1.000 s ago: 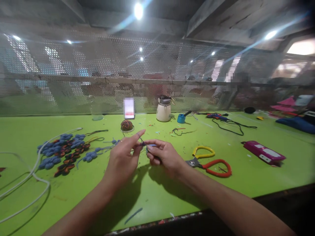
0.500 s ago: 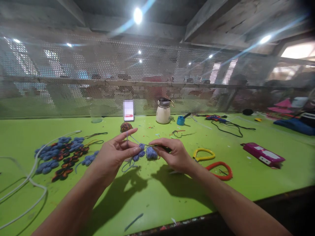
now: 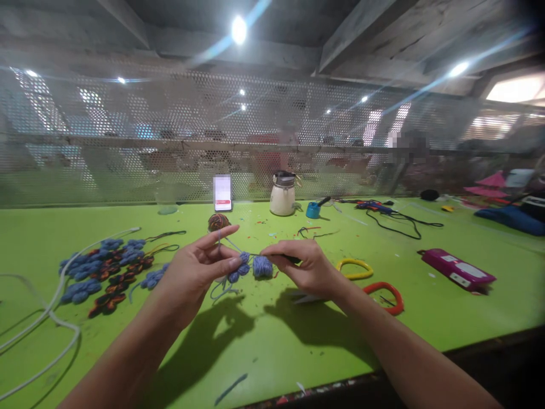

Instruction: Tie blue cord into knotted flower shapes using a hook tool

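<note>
Between thumb and fingers, my left hand (image 3: 208,258) pinches a small blue crochet flower (image 3: 239,268), with blue yarn running up over the raised index finger. My right hand (image 3: 300,264) is closed around a crochet hook (image 3: 292,259), mostly hidden by the fingers; its thin tip reaches the flower. A small ball of blue yarn (image 3: 263,267) lies on the table just beyond, between both hands. A loose yarn tail (image 3: 225,291) hangs below the flower.
Blue and dark-orange crochet flowers (image 3: 119,261) lie left beside a white cable (image 3: 55,295). Scissors (image 3: 389,296) rest by my right forearm. Behind stand a phone (image 3: 222,193), a multicoloured yarn ball (image 3: 218,222) and a jug (image 3: 283,196). A purple power strip (image 3: 457,270) lies right.
The crochet hook has shifted slightly, its shaft now more hidden behind my right fingers. My right hand has moved a little to the right. My left hand keeps its hold on the flower.
</note>
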`<state>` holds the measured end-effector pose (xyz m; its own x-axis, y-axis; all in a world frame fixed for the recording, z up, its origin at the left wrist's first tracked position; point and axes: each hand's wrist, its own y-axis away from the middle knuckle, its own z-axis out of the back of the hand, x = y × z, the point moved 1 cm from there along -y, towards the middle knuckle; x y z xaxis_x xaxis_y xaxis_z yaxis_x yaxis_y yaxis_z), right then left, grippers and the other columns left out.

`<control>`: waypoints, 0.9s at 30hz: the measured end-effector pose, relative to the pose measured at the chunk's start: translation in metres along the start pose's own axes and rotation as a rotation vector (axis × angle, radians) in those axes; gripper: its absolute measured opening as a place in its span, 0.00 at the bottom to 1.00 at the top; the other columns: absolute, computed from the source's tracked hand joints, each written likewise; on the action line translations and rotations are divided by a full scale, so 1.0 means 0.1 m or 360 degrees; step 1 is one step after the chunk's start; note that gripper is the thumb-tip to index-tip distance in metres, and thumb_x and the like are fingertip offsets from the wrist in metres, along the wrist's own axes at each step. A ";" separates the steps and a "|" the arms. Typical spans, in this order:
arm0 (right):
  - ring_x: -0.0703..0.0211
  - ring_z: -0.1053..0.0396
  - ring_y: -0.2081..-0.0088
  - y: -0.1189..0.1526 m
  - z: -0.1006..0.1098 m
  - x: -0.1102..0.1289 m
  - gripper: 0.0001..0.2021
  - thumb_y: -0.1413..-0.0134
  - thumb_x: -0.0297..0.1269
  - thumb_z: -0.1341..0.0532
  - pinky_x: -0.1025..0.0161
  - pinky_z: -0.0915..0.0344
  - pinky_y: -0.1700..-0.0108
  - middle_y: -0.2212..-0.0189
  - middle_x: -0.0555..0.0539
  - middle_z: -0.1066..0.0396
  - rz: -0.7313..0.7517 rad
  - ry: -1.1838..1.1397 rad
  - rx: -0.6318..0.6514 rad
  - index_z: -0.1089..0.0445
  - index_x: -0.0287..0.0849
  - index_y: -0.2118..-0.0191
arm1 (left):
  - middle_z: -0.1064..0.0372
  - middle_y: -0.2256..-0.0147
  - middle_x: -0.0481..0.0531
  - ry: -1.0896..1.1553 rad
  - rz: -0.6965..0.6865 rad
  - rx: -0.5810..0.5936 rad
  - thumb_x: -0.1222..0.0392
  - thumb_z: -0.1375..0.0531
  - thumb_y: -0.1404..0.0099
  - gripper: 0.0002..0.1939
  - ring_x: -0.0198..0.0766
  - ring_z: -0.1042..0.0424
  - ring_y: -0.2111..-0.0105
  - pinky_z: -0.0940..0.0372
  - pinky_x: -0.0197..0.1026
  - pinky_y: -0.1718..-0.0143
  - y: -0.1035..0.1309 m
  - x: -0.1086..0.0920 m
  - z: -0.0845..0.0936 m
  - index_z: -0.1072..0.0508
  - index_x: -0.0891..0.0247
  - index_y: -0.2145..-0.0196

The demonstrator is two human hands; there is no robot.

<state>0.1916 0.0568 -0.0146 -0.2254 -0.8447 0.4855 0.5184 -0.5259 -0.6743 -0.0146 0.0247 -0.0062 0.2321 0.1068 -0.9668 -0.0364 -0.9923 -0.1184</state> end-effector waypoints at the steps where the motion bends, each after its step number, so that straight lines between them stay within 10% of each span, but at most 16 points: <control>1: 0.59 0.27 0.65 0.00 0.00 0.00 0.10 0.42 0.30 0.43 0.61 0.32 0.62 0.66 0.44 0.23 -0.0011 -0.0015 0.0000 0.25 0.41 0.58 | 0.26 0.74 0.50 0.0008 -0.0003 0.0000 0.66 0.28 0.56 0.34 0.33 0.30 0.73 0.35 0.38 0.67 0.00 0.00 0.00 0.28 0.64 0.49; 21: 0.71 0.47 0.83 0.04 -0.32 0.00 0.10 0.52 0.39 0.34 0.69 0.54 0.81 0.84 0.54 0.38 -0.0855 -0.1361 -0.0117 0.26 0.38 0.66 | 0.29 0.76 0.46 0.0060 0.0045 0.0101 0.66 0.30 0.53 0.22 0.30 0.33 0.74 0.39 0.35 0.69 -0.01 0.07 -0.05 0.24 0.65 0.58; 27: 0.70 0.49 0.81 0.02 -0.34 0.06 0.20 0.51 0.37 0.34 0.69 0.55 0.79 0.82 0.54 0.39 -0.1006 -0.1450 -0.0094 0.29 0.41 0.50 | 0.30 0.73 0.45 -0.0033 -0.0035 0.0102 0.67 0.31 0.51 0.25 0.29 0.32 0.72 0.38 0.34 0.66 -0.02 0.11 -0.03 0.25 0.64 0.54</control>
<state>0.1632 0.0474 -0.0323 0.2679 -0.0466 0.9623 0.4784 -0.8605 -0.1748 -0.0093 0.0271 -0.0156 0.2134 0.1306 -0.9682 -0.0939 -0.9837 -0.1534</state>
